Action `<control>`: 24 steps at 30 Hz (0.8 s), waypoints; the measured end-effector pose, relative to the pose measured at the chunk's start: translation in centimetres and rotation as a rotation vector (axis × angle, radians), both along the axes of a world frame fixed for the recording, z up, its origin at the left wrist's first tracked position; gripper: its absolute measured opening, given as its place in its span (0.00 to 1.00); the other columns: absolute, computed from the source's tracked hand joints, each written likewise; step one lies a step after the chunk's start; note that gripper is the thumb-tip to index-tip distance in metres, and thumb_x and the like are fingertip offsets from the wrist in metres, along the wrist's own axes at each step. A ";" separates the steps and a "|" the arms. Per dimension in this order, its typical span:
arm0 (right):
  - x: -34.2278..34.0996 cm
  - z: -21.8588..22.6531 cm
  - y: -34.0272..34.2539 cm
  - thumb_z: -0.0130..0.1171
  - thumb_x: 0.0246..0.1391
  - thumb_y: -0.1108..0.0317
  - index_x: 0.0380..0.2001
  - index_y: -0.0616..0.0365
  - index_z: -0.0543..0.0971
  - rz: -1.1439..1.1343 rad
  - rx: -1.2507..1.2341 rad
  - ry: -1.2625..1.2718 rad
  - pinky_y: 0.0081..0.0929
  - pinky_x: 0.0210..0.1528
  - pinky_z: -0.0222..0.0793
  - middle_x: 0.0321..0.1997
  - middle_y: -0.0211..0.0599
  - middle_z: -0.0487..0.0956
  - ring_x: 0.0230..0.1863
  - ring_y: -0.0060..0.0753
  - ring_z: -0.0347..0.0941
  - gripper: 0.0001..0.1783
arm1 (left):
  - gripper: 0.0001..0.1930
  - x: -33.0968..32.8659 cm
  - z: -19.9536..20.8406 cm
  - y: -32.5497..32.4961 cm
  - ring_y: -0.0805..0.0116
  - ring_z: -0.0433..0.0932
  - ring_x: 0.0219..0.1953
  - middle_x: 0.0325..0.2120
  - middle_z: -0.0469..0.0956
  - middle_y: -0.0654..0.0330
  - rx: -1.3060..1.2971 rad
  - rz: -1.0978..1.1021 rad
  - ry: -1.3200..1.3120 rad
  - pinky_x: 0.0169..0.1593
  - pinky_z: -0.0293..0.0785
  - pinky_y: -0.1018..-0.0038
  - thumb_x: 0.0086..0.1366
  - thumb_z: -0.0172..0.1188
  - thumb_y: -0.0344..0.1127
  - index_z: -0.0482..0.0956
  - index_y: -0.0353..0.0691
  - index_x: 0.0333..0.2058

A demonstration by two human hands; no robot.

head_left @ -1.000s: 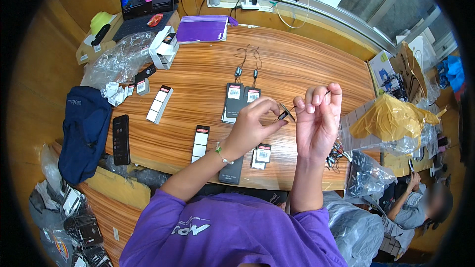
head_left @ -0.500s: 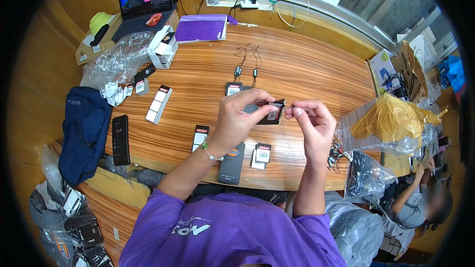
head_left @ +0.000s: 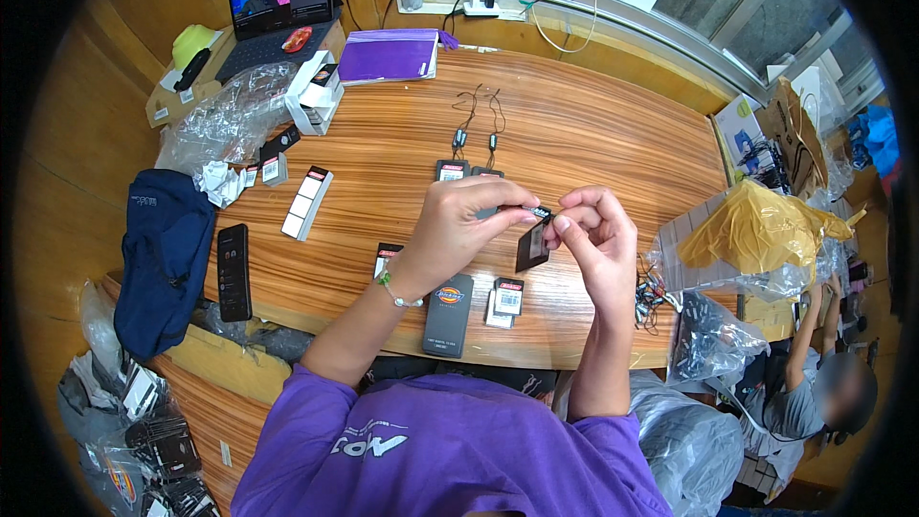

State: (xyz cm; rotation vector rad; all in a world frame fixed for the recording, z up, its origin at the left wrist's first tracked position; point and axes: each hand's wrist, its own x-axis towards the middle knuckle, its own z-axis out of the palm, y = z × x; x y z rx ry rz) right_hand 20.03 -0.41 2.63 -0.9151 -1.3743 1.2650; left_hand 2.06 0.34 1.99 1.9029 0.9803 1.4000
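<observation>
My left hand (head_left: 464, 230), a beaded bracelet on its wrist, pinches the top of a dark hang tag (head_left: 531, 249) above the table. Close against the tag's upper right edge, my right hand (head_left: 603, 247) has thumb and fingertips together; what lies between them is too small to make out. Behind my left hand lie two tags with black cord loops (head_left: 494, 115), partly covered. Nearer me rest a large grey tag (head_left: 448, 316) and a few small white labelled tags (head_left: 507, 297). Another label tag (head_left: 386, 258) is half hidden by my left wrist.
A stack of label tags (head_left: 306, 203) and a phone (head_left: 234, 273) are on the left, by a navy pouch (head_left: 163, 263). Tangled cords (head_left: 653, 297) and a yellow plastic-wrapped bundle (head_left: 751, 235) sit right. A co-worker (head_left: 814, 383) is at far right.
The dark tag has swung from lying nearly level to hanging tilted downward. My right hand has moved slightly left, up against the tag; my left hand stays nearly in place.
</observation>
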 end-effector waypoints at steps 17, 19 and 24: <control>-0.7 -1.6 1.0 0.55 0.51 0.77 0.33 0.62 0.69 0.164 -0.163 0.158 0.19 0.30 0.69 0.24 0.38 0.77 0.24 0.24 0.73 0.06 | 0.06 -0.7 -0.8 0.7 0.79 0.76 0.28 0.26 0.79 0.60 -0.339 -0.155 -0.165 0.32 0.72 0.83 0.55 0.59 0.26 0.79 0.31 0.32; -0.6 -2.0 1.4 0.56 0.50 0.77 0.33 0.62 0.69 0.248 -0.192 0.221 0.20 0.31 0.70 0.24 0.38 0.78 0.24 0.25 0.74 0.07 | 0.06 -1.1 -0.5 0.9 0.79 0.76 0.29 0.26 0.79 0.60 -0.403 -0.202 -0.170 0.33 0.72 0.82 0.56 0.58 0.25 0.79 0.31 0.32; 0.0 -2.8 1.8 0.59 0.48 0.76 0.35 0.61 0.70 0.332 -0.231 0.284 0.22 0.35 0.71 0.27 0.39 0.78 0.27 0.26 0.74 0.11 | 0.06 -1.1 0.0 0.6 0.78 0.76 0.29 0.26 0.78 0.60 -0.537 -0.307 -0.294 0.35 0.73 0.82 0.56 0.57 0.25 0.78 0.30 0.32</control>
